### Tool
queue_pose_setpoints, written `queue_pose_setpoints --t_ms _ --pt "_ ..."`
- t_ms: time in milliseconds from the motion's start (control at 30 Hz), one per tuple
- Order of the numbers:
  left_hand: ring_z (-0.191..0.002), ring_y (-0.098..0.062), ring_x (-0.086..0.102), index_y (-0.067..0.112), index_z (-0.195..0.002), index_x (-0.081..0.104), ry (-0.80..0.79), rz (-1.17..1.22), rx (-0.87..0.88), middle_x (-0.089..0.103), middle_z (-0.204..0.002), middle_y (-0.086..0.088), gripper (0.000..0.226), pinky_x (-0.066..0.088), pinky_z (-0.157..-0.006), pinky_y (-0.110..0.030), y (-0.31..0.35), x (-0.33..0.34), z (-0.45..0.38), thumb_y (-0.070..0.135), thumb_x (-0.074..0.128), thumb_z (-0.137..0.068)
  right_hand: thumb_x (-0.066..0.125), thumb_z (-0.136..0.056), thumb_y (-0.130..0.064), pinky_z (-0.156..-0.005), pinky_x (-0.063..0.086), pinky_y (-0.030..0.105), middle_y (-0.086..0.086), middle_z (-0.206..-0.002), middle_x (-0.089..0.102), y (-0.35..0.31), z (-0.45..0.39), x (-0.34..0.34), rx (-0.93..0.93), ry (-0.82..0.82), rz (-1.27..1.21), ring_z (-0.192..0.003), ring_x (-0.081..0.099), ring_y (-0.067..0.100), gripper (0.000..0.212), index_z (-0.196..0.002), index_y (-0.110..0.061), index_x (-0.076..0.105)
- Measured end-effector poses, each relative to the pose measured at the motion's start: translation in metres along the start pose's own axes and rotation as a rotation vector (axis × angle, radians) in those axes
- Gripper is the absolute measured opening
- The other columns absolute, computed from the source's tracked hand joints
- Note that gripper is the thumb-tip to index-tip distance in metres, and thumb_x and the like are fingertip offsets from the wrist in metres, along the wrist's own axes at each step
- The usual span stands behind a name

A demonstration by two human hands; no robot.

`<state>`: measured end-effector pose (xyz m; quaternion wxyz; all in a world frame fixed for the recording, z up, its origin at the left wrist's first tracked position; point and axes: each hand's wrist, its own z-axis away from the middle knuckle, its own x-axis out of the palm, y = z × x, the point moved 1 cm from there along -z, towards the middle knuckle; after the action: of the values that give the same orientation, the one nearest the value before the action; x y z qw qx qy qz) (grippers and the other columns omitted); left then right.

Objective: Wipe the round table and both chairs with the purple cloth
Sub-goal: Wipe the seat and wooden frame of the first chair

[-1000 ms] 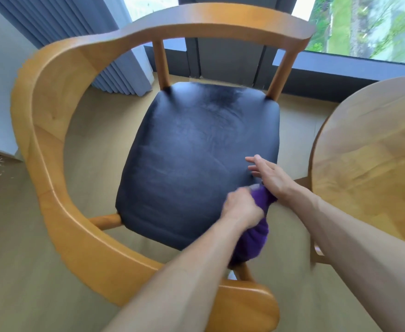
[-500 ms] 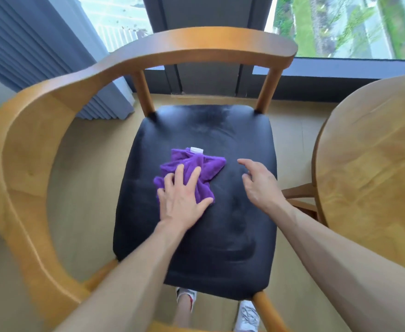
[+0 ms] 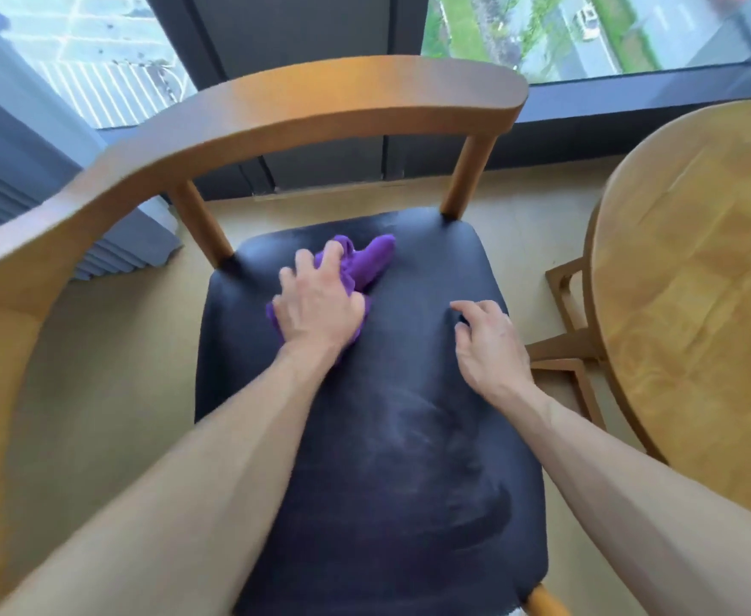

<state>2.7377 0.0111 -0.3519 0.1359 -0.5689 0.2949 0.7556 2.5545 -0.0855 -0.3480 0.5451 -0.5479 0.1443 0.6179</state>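
Wooden armchair with a curved backrest rail point(image 3: 320, 104) fills the centre of view; its black padded leather seat point(image 3: 378, 460) runs from the near edge toward the far window.

Left hand point(image 3: 320, 309) lies palm-down on the crumpled purple cloth point(image 3: 371, 260), fingers spread and bearing on the fabric, on the far left part of the seat. Cloth bunches out beyond the fingertips toward the far right; a small purple edge also shows at the left of the palm.

Right hand point(image 3: 487, 344) sits at the right of the seat, well apart from the cloth, fingers loosely curled and parted, holding nothing (fingertips touch or nearly touch the leather, cannot tell which).

Faint greyish smears on the near half of the seat.

Round pale wooden table point(image 3: 698, 304) at right, beside the chair. Grey pleated curtain point(image 3: 18, 180) at far left.
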Motion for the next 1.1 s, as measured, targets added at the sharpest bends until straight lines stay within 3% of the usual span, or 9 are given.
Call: queue_pose_setpoints --t_ms 100,300,500,600,767,867,933,1000,1100 --pt "-0.108 -0.036 0.047 0.030 -0.126 0.047 -0.042 -0.005 0.020 0.041 -0.130 -0.010 0.046 0.049 -0.075 -0.047 0.042 0.022 0.044 0.027 0.060 -0.082 0.038 -0.102 -0.018 -0.095 0.044 0.042 0.009 -0.127 0.054 0.001 -0.004 -0.001 0.027 0.016 -0.069 -0.121 0.049 0.030 0.034 -0.131 -0.018 0.056" --pt "-0.098 -0.029 0.053 0.034 -0.124 0.052 -0.227 -0.137 0.766 0.051 -0.116 -0.002 0.046 0.045 -0.061 -0.038 0.033 0.029 0.076 0.031 0.061 -0.078 0.039 -0.102 -0.018 -0.099 0.041 0.042 0.012 -0.127 0.056 0.003 0.004 0.000 0.031 0.084 -0.137 -0.119 0.051 0.032 0.034 -0.132 -0.013 0.054" --pt "-0.113 -0.045 0.054 0.024 -0.125 0.054 0.003 -0.097 0.047 0.056 -0.120 -0.020 0.042 0.047 -0.093 -0.051 -0.021 -0.023 -0.084 0.022 0.054 -0.084 0.046 -0.095 -0.012 -0.109 0.036 0.038 0.000 -0.150 0.042 0.021 0.031 0.015 -0.108 0.047 0.086 -0.137 0.036 0.022 0.044 -0.138 -0.019 0.053" --pt "-0.112 -0.045 0.057 0.017 -0.119 0.058 -0.044 -0.034 -0.036 0.062 -0.118 -0.020 0.037 0.049 -0.091 -0.048 0.032 -0.001 -0.081 0.017 0.051 -0.083 0.044 -0.095 -0.008 -0.120 0.022 0.036 0.000 -0.161 0.023 0.028 0.043 0.024 -0.120 -0.005 0.119 -0.149 0.018 0.018 0.057 -0.149 -0.023 0.039" --pt "-0.109 -0.032 0.050 0.029 -0.124 0.057 -0.256 -0.157 0.643 0.057 -0.123 -0.005 0.037 0.045 -0.073 -0.040 0.143 0.051 0.026 0.022 0.052 -0.088 0.050 -0.085 -0.007 -0.120 0.023 0.032 0.005 -0.149 0.044 0.030 0.039 0.016 -0.185 0.001 0.127 -0.144 0.031 0.021 0.055 -0.138 -0.019 0.053" --pt "-0.108 -0.027 0.051 0.037 -0.123 0.058 -0.257 -0.191 0.886 0.057 -0.124 0.004 0.039 0.050 -0.073 -0.041 0.124 0.029 -0.010 0.024 0.053 -0.087 0.043 -0.090 -0.006 -0.122 0.017 0.032 0.003 -0.161 0.026 0.035 0.040 0.016 -0.211 -0.026 0.108 -0.150 0.018 0.018 0.062 -0.150 -0.023 0.038" --pt "-0.111 -0.031 0.050 0.033 -0.126 0.057 -0.114 -0.317 0.763 0.056 -0.125 -0.002 0.043 0.052 -0.082 -0.045 0.095 0.015 -0.053 0.022 0.056 -0.085 0.040 -0.093 -0.005 -0.123 0.014 0.031 -0.001 -0.165 0.015 0.038 0.039 0.019 -0.200 -0.038 0.064 -0.152 0.010 0.014 0.064 -0.153 -0.024 0.031" --pt "-0.114 -0.039 0.050 0.027 -0.128 0.057 -0.011 -0.277 0.370 0.056 -0.124 -0.012 0.045 0.051 -0.090 -0.047 0.067 -0.002 -0.096 0.020 0.059 -0.083 0.039 -0.093 -0.004 -0.123 0.013 0.030 -0.003 -0.165 0.013 0.038 0.038 0.020 -0.191 -0.041 0.032 -0.152 0.008 0.012 0.065 -0.154 -0.026 0.030" --pt "-0.117 -0.042 0.052 0.017 -0.119 0.057 -0.040 -0.274 0.060 0.059 -0.119 -0.019 0.034 0.046 -0.091 -0.045 0.092 0.010 -0.117 0.021 0.058 -0.086 0.040 -0.092 -0.003 -0.123 0.011 0.030 -0.004 -0.165 0.010 0.039 0.039 0.022 -0.188 -0.046 0.023 -0.152 0.005 0.011 0.067 -0.154 -0.026 0.028"
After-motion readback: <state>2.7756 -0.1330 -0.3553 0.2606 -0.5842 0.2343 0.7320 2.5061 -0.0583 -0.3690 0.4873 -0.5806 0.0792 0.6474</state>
